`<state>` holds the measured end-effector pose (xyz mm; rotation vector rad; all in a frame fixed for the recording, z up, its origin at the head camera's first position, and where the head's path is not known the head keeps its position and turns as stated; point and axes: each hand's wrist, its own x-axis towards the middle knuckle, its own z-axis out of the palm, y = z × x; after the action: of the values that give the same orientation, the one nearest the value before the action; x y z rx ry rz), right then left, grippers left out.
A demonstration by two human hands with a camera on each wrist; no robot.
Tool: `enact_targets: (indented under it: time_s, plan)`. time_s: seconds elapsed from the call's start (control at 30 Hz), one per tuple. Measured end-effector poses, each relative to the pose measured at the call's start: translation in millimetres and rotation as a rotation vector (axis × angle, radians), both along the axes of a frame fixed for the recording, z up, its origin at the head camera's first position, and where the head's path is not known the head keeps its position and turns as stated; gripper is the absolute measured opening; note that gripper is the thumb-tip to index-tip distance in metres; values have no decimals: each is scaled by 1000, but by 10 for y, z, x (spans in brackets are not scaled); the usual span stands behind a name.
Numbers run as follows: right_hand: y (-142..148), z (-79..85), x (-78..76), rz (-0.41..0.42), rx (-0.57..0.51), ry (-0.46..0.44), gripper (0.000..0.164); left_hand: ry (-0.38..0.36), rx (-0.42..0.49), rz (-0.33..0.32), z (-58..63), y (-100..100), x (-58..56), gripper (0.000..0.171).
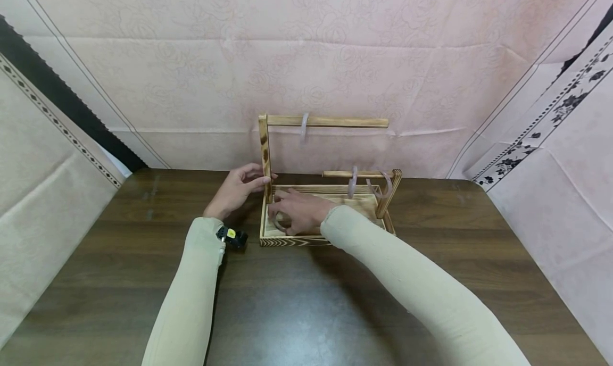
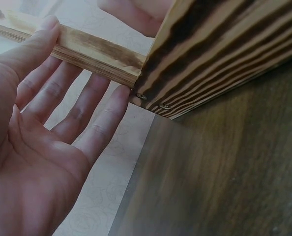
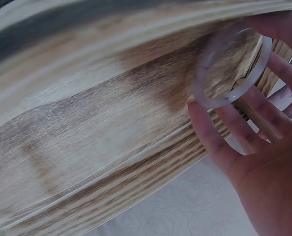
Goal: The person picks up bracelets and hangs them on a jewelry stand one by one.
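Note:
A wooden display stand has a shallow tray [image 1: 290, 242], a tall left post [image 1: 265, 148] with a long upper bar [image 1: 345, 122], and a shorter right post [image 1: 390, 193] with a lower bar. My left hand [image 1: 233, 191] holds the left post low down, thumb on one side and fingers on the other. Inside the tray's left end, my right hand [image 1: 305, 210] grips a translucent pale bangle [image 3: 218, 103] by its rim. One lilac bangle [image 1: 304, 125] hangs on the upper bar. Two more, a bangle [image 1: 353, 182] and a tilted bangle [image 1: 387, 189], are at the lower bar.
The stand is near the back edge of a dark wooden table [image 1: 268, 302]. Behind it hangs a pale pink patterned cloth [image 1: 239, 78]. A small black device [image 1: 233, 236] sits on the left wrist. The upper bar's right end is free.

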<state>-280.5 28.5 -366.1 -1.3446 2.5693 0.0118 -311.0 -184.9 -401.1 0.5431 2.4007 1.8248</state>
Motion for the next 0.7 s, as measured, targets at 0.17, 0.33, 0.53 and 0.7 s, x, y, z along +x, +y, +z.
enact_targets:
  time_s: [0.17, 0.33, 0.53, 0.7]
  plan:
    - [13, 2, 4, 4, -30, 10, 47, -3, -5, 0, 1, -2, -1, 37]
    - [25, -2, 4, 12, -36, 16, 47, 0, -5, 3, 4, -8, 2, 36]
    - [49, -16, 0, 6, -35, 33, 50, 9, 0, 4, -4, -5, -2, 37]
    - [74, -12, -1, -4, -46, 34, 52, 3, 11, 4, -19, -7, -14, 36]
